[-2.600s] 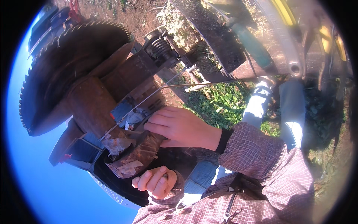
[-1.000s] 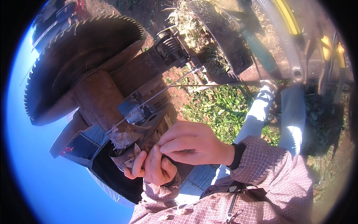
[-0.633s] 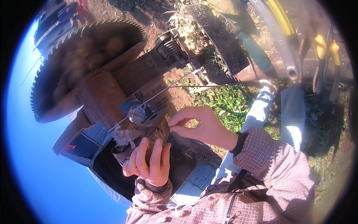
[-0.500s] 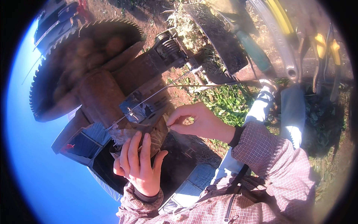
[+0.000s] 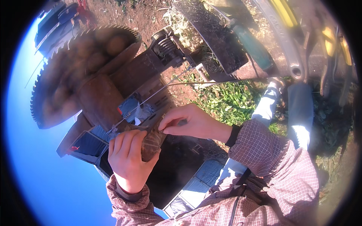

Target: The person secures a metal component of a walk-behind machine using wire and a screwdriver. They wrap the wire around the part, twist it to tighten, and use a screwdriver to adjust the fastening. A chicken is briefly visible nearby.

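Observation:
My left hand (image 5: 130, 156) is curled round a brown bundle (image 5: 151, 145) with a shiny, crinkled covering, its thumb on the near side. The bundle sits at the end of a rusty machine arm; the hand hides much of it. At the bundle's right edge, my right hand (image 5: 188, 122) is closed with thumb and forefinger pinched together. What they hold, if anything, is too small to tell. Just beyond the hands, a blue piece with crumpled pale material (image 5: 141, 113) lies against the rusty metal, crossed by a thin pale rod (image 5: 151, 98).
A large toothed disc (image 5: 81, 71) rises at the far left above a rusty cylinder (image 5: 98, 100). At the upper right are a green-handled screwdriver (image 5: 252, 47), a metal wrench (image 5: 281, 41) and yellow-handled pliers (image 5: 329, 41). Grass (image 5: 233, 101) grows below them.
My left hand has gone from lying with fingers stretched over the bundle to curling round it, shifting slightly left. My right hand has moved slightly left, still pinched.

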A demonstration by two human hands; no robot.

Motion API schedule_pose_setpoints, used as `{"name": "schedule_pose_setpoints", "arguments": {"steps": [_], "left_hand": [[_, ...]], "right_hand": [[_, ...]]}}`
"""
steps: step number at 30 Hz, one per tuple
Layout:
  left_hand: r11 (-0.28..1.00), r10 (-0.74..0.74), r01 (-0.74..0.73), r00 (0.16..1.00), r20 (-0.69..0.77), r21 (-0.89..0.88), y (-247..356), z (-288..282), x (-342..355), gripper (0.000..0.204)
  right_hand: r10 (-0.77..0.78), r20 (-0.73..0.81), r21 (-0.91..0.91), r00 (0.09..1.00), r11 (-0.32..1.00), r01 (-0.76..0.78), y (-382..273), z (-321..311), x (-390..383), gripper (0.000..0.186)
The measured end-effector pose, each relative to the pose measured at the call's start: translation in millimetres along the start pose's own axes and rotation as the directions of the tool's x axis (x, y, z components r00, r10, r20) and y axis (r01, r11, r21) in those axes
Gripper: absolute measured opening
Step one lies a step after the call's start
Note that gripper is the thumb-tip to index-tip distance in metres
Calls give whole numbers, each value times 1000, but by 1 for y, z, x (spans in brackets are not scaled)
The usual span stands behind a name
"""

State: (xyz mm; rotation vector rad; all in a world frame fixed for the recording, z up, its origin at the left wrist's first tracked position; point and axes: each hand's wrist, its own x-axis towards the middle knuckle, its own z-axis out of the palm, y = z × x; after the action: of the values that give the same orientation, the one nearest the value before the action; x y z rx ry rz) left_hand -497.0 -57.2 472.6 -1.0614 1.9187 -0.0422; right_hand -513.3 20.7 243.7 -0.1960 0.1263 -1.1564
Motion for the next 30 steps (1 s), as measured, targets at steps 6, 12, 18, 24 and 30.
{"name": "schedule_pose_setpoints", "arguments": {"steps": [6, 12, 18, 24, 30], "left_hand": [[999, -13, 13, 1000, -6, -45, -1, 1, 2, 51], [997, -36, 35, 999, -15, -73, -1, 1, 2, 49], [996, -24, 22, 999, -28, -92, -1, 1, 2, 50], [995, -27, 24, 999, -24, -95, -3, 3, 0, 51], [995, -9, 6, 999, -35, -96, -4, 3, 1, 51]], "right_hand": [[24, 54, 34, 998, 999, -25, -2, -1, 10, 20], [74, 67, 58, 995, 995, -78, -3, 1, 17, 17], [-131, -29, -91, 991, 988, 128, 2, 7, 11, 14], [-7, -207, -86, 978, 996, -11, -20, 27, 0, 14], [-250, -237, -448, 939, 885, 123, -11, 36, -6, 14]]}}
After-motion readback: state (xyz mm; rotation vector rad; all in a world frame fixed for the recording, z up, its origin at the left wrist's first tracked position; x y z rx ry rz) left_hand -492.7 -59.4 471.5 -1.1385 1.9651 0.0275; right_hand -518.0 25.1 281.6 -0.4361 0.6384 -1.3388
